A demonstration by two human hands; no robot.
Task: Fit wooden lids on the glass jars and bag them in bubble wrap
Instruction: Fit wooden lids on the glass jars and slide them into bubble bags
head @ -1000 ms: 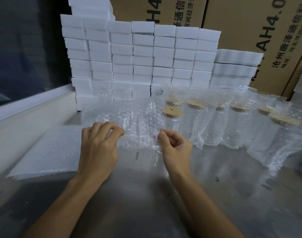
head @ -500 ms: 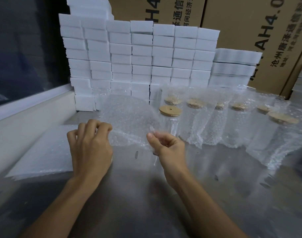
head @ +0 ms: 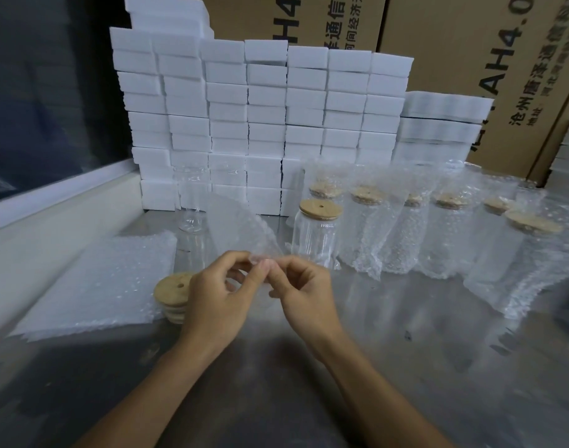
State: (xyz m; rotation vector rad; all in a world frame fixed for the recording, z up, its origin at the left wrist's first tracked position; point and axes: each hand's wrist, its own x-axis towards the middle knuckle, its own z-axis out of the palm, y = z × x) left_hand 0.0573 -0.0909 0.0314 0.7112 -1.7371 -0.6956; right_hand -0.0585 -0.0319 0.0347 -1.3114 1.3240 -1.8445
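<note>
Both hands, left hand (head: 217, 295) and right hand (head: 304, 291), now close together, pinching the raised bubble-wrap bag (head: 238, 231)

The cardboard boxes (head: 454, 43) behind carry "AH4.0" and "沧州唐泽通信" in black print.

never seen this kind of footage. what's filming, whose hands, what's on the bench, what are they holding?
No machine here: a camera worn on a person's head looks forward and down at their bare hands. The left hand and right hand meet at the fingertips, pinching the edge of a bubble wrap bag. On the metal bench: a flat pile of bubble wrap bags at the left, a stack of wooden lids beside it, one lidded jar not yet bagged, an unlidded jar, and a row of bagged jars to the right. White foam blocks and cardboard cartons stand behind.
</note>
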